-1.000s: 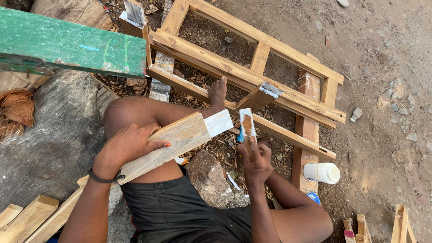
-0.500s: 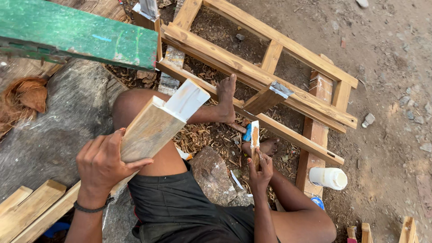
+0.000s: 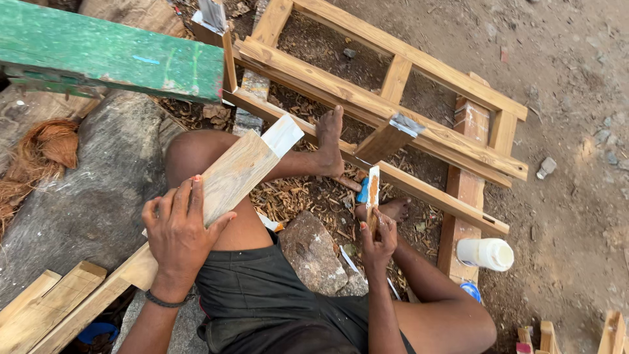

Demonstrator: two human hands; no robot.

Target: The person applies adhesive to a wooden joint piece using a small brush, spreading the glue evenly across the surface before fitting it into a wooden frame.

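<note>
The left hand [image 3: 180, 233] grips the wooden rail [image 3: 226, 183], its white-coated end up-right toward the glue stick [image 3: 373, 193] (right hand [image 3: 377, 239] fingers pinching it).

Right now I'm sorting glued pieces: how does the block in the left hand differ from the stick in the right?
The block is thick and broad; the stick is thin and narrow. The block tilts across the thigh; the stick stands nearly upright. The left hand wraps the block; the right hand pinches the stick's bottom. Both are wood, partly white.
</note>
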